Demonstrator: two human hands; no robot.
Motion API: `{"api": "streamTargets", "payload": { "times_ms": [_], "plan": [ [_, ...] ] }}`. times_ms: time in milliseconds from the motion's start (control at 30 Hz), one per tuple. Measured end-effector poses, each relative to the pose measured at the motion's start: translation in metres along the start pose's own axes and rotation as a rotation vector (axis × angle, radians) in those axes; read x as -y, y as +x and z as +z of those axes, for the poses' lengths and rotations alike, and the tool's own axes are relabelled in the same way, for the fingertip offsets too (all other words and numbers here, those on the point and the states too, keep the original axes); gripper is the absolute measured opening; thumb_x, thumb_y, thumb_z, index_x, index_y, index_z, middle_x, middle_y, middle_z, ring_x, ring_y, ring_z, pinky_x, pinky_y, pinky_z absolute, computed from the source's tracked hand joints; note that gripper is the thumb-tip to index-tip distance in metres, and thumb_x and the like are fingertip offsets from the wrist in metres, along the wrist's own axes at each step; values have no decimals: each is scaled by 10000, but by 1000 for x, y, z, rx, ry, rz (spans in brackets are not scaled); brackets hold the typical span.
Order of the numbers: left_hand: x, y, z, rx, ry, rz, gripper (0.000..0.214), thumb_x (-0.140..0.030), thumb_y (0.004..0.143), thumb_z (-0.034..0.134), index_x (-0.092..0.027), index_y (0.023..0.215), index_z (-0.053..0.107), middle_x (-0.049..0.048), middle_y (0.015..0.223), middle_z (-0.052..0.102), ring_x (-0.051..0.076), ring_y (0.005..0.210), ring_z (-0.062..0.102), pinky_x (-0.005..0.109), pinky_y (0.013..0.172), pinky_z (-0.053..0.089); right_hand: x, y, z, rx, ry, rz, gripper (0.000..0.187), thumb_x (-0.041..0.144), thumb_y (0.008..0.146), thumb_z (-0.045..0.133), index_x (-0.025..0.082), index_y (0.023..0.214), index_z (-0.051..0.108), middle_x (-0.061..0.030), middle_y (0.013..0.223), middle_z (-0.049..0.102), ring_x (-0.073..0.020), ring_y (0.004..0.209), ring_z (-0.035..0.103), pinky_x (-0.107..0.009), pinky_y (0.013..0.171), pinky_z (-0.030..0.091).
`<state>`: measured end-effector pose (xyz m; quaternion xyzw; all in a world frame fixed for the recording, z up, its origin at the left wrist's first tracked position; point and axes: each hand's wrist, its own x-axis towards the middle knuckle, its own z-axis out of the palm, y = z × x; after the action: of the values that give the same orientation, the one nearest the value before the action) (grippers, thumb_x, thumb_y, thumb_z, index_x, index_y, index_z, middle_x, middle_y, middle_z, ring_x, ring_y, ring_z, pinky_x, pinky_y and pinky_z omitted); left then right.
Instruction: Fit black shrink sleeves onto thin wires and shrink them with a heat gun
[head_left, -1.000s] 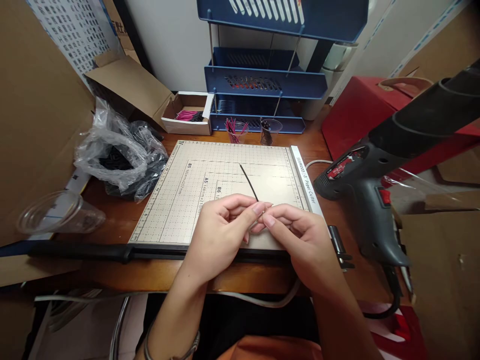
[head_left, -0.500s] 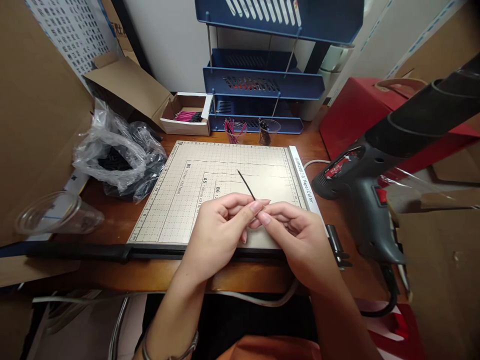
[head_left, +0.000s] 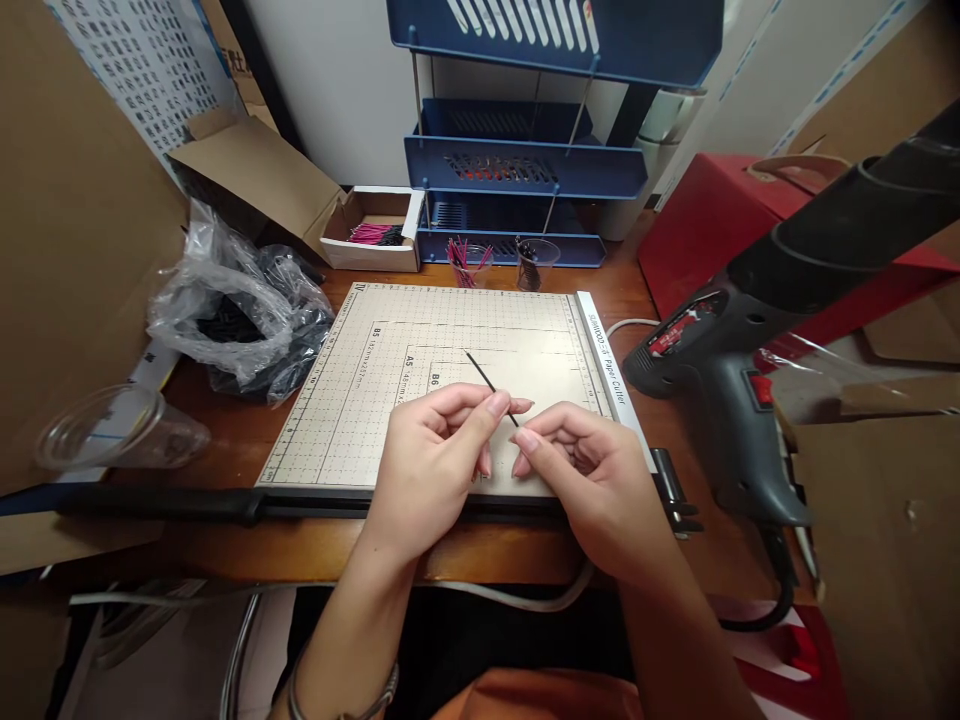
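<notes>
Brown wood shows on the surface [head_left: 232,440] around a paper cutter [head_left: 345,420], and over its pale board slants a thin black strand [head_left: 481,370]. From where I stand, the left hand [head_left: 433,450] pinches it partway along between thumb and finger; the right hand [head_left: 600,480] nips its lower end the same way. Just past the board sit a clear cup of pink and black pieces [head_left: 486,270], a cup of dark pieces [head_left: 547,262] and an open white box [head_left: 371,258]. Left lies a plastic bag [head_left: 262,340]; right, a heat gun [head_left: 750,450]. Blue shelves [head_left: 427,165] rise behind.
</notes>
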<state>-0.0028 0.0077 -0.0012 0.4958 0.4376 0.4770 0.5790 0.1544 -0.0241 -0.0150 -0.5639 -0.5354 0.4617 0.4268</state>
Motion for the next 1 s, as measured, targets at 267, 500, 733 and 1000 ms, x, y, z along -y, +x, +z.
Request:
{"api": "streamTargets", "payload": {
  "times_ms": [267,500,733,1000],
  "plan": [
    [1,1,0,-7,-11,-6,193,-345,926,788,-166,890,850,-32,515,542,92,489,447,212,472,357,0,-1,1,-10,-56,9,328,437,968,652,147,824,706,-81,756,720,-130,668,621,-232,573,356],
    [6,0,-3,-52,-45,-6,213,-384,956,775,-187,944,854,5,621,665,83,494,414,214,455,318,1,-1,-1,11,-66,3,344,446,972,642,149,810,707,-77,739,715,-127,654,610,-227,564,360],
    [8,1,-4,-75,-60,3,224,-420,965,783,-208,957,856,40,816,798,42,492,415,170,437,306,3,-3,-1,34,-76,3,356,445,967,638,145,789,711,-72,713,703,-118,627,579,-226,555,350],
    [10,1,-5,-104,-80,8,236,-419,980,763,-202,940,848,75,957,842,26,467,392,167,417,293,3,-4,-2,53,-78,12,356,445,967,641,141,795,714,-77,712,710,-121,625,582,-231,558,342]
  ]
}}
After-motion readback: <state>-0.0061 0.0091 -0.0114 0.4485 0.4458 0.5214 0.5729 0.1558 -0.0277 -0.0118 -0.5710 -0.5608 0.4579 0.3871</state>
